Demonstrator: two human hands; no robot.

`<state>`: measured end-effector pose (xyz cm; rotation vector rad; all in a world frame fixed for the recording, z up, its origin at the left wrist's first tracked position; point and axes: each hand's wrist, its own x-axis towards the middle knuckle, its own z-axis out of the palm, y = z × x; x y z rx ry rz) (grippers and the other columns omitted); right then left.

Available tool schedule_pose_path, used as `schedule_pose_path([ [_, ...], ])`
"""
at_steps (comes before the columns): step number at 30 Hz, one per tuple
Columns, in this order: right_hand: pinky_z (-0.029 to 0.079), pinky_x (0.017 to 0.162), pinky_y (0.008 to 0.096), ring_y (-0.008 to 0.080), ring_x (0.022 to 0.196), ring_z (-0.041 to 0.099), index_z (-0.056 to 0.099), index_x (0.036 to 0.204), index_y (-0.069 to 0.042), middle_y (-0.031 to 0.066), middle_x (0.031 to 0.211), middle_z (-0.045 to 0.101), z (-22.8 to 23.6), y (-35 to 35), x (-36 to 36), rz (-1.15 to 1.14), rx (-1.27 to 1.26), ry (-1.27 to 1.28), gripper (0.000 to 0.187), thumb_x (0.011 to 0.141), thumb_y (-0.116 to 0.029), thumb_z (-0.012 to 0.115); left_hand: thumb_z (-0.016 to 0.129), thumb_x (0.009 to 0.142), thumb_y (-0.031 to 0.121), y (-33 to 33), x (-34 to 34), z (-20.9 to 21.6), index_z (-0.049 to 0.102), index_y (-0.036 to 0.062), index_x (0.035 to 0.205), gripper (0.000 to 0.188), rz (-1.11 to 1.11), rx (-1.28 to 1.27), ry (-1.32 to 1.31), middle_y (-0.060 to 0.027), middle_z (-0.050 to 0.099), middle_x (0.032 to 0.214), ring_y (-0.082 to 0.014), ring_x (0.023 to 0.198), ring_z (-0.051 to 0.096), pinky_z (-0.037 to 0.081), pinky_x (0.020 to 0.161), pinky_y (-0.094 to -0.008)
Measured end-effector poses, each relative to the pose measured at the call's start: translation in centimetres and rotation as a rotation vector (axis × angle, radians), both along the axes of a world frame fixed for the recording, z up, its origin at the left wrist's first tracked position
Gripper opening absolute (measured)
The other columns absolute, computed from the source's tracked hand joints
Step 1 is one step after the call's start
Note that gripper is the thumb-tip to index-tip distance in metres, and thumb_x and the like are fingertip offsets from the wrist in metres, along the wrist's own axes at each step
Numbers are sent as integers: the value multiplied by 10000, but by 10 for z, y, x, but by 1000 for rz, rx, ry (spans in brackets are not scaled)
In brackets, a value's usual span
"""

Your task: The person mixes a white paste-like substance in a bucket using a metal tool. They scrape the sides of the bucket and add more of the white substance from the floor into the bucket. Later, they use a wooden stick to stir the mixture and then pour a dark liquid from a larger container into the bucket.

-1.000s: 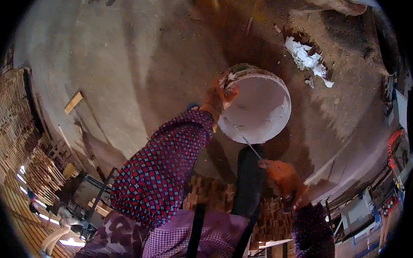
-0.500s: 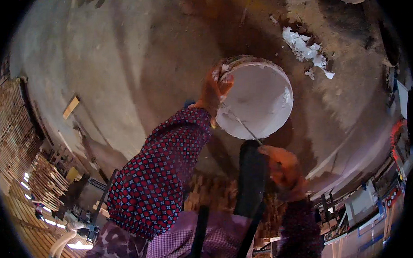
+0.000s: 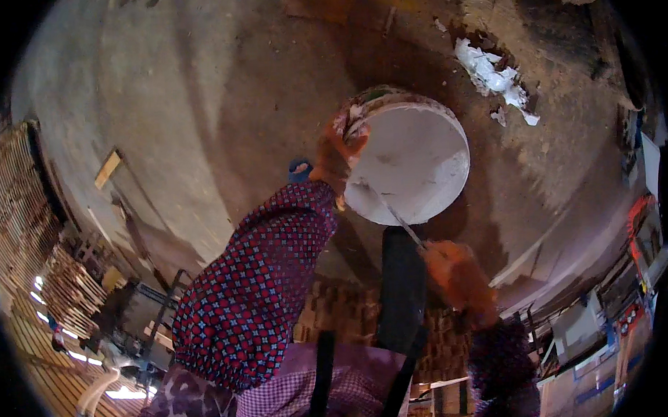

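Observation:
A round white bucket point(image 3: 457, 156) stands tilted on the floor, its mouth facing me, with pale, smeared material coating its inside. My left hand point(image 3: 336, 155), in an orange glove, is closed on the bucket's left rim. In an orange glove as well, my right hand point(image 3: 458, 274) grips a thin, straight rod-like tool point(image 3: 404, 224). The tool crosses the near rim and its far end reaches into the bucket; the shape of that tip is hard to make out. My right fingers are partly blurred.
Crumpled white scraps point(image 3: 497, 78) lie on the floor beyond the bucket to the right. A small blue ring-shaped thing point(image 3: 299, 170) is beside my left wrist. At far left lies a short wooden piece point(image 3: 107, 169); stacked wooden pieces point(image 3: 337, 311) are close below me.
My right hand has shifted slightly right and toward me with the tool. The bucket and my left hand appear a little farther left. More of the blue ring-shaped thing shows.

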<state>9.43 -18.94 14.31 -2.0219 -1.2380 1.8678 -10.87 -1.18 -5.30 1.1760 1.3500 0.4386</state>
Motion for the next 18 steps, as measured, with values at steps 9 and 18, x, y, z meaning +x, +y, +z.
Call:
schedule_pose_path([
  [9, 473, 629, 305, 160, 700, 583, 649, 918, -58, 75, 758, 611, 16, -11, -28, -284, -262, -85, 207, 925, -233, 539, 639, 886, 196, 6, 19, 32, 523, 45, 1275, 433, -150, -29, -81, -61, 647, 1043, -181, 931, 622, 506, 798, -318],
  [18, 470, 639, 300, 147, 728, 596, 654, 1081, -32, 60, 887, 652, 7, 2, -51, -259, -98, 48, 228, 903, -154, 580, 662, 864, 220, 13, 23, 32, 553, 74, 1208, 388, -63, 0, -196, -19, 631, 946, -114, 771, 557, 469, 673, -260],
])
